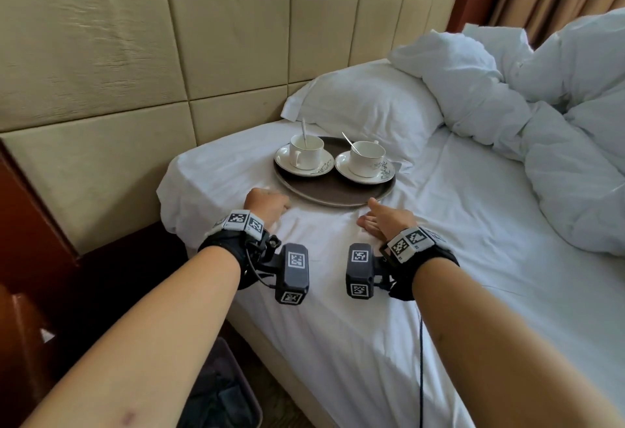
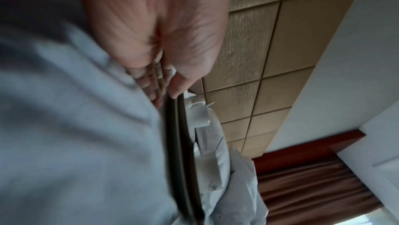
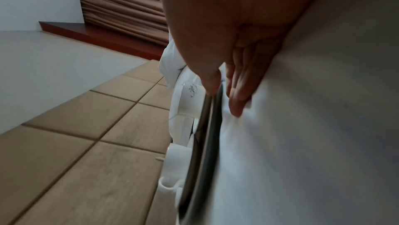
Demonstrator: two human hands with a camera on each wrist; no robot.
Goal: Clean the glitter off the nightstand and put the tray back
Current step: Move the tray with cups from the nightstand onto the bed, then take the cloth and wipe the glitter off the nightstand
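A round dark tray [image 1: 324, 191] lies on the white bed sheet [image 1: 439, 258]. It carries two white cups on saucers [image 1: 306, 150] [image 1: 367, 157], each with a spoon in it. My left hand [image 1: 269, 204] sits at the tray's near left rim with its fingers curled. In the left wrist view its thumb [image 2: 177, 89] lies on top of the rim [image 2: 172, 126] and its fingertips [image 2: 156, 97] press under it against the sheet. My right hand [image 1: 382, 218] is at the near right rim. Its thumb [image 3: 210, 82] touches the rim, and its straight fingers [image 3: 237, 95] lie on the sheet beside it.
A pillow [image 1: 365, 96] lies behind the tray and a crumpled duvet [image 1: 541, 123] covers the right of the bed. The padded headboard wall [image 1: 135, 55] rises behind. Dark wooden furniture [image 1: 40, 224] stands left of the bed, with a dark bin [image 1: 223, 394] on the floor.
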